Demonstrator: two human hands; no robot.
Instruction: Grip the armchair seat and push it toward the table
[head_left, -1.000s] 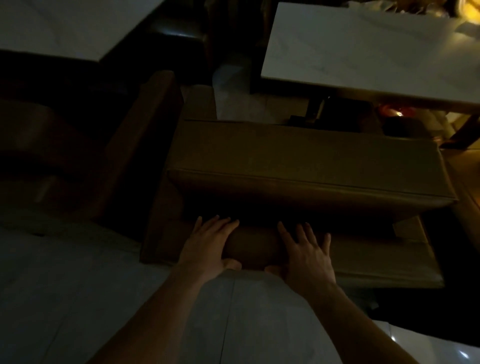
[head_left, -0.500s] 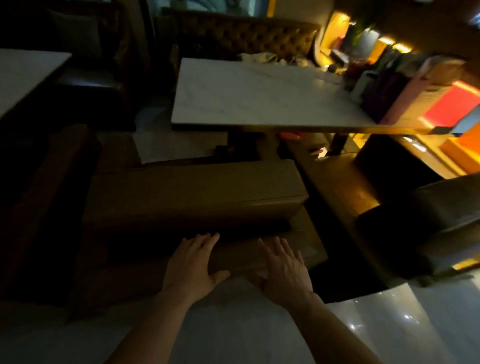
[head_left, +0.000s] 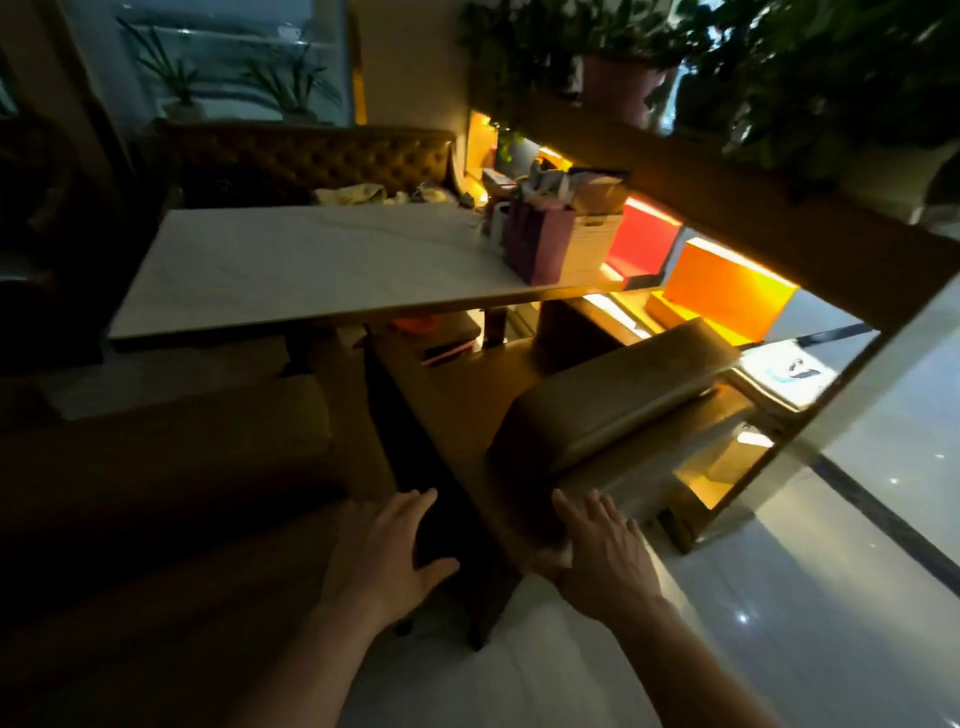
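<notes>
Beyond both hands, the white-topped surface (head_left: 311, 260) is bare near its front edge. The bench seat (head_left: 467, 415) lies just ahead, apparently still to be handled. Left hand (head_left: 384, 556) spread open above its near end; right hand (head_left: 602, 556), fingers straight, touches the cushion (head_left: 613, 400).

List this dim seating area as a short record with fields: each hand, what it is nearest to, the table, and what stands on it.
left hand: left hand, fingers spread, over the end of the brown bench on the left; contact cannot be told
right hand: right hand, fingers spread, at the near end of the padded bench on the right
between the benches: dark gap
table: white table top beyond the benches
on the table: purple paper bag and white box at its right end
light: dim, with lit orange panel at right
</notes>
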